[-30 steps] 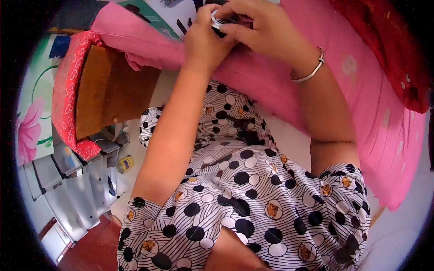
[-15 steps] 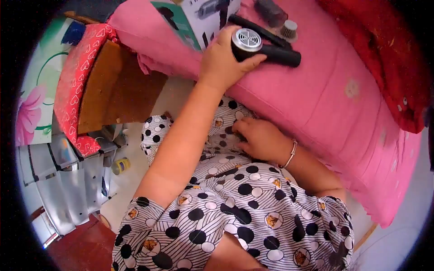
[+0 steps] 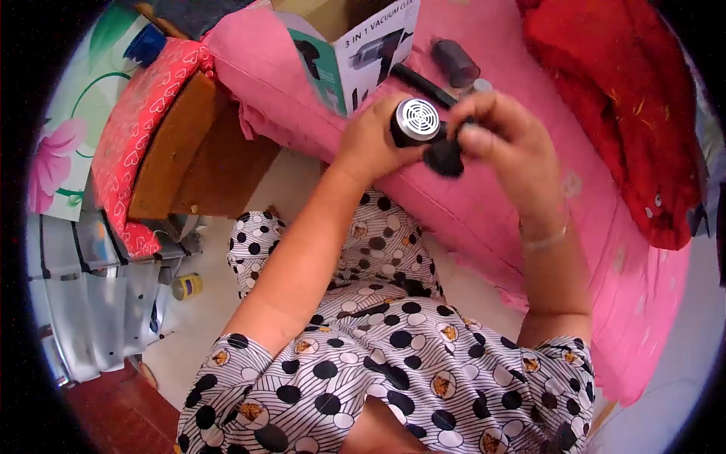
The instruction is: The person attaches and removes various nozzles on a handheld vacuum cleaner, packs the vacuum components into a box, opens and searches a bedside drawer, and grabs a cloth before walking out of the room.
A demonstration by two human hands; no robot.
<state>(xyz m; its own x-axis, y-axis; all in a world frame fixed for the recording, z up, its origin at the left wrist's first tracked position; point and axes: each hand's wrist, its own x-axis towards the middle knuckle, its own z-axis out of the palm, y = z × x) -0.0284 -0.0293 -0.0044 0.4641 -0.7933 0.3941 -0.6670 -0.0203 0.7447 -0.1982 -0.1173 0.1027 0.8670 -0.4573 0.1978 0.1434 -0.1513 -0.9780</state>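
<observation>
My left hand (image 3: 370,140) is wrapped round a black handheld vacuum cleaner (image 3: 418,121), whose silver round vent faces up at me. A dark, rounded part (image 3: 445,157) sticks out below the vent, towards my right hand. My right hand (image 3: 514,147) is raised beside it, blurred, with curled fingers. Thumb and forefinger come together at a small dark bit that I cannot make out. Behind the hands on the pink bed cover lie a black tube (image 3: 423,85) and a smoky clear canister (image 3: 455,62). A pale pleated filter (image 3: 482,85) is mostly hidden behind my right hand.
An opened vacuum cleaner box (image 3: 378,49) stands on the pink bed cover (image 3: 605,303). A red blanket (image 3: 620,113) lies at the right. To the left are a wooden panel (image 3: 212,151), a grey rack (image 3: 113,318) and a yellow tin (image 3: 187,287) on the floor.
My right hand has risen from my lap to beside the vacuum cleaner. My left hand has brought the vacuum cleaner lower and turned it, so its black body points more towards me.
</observation>
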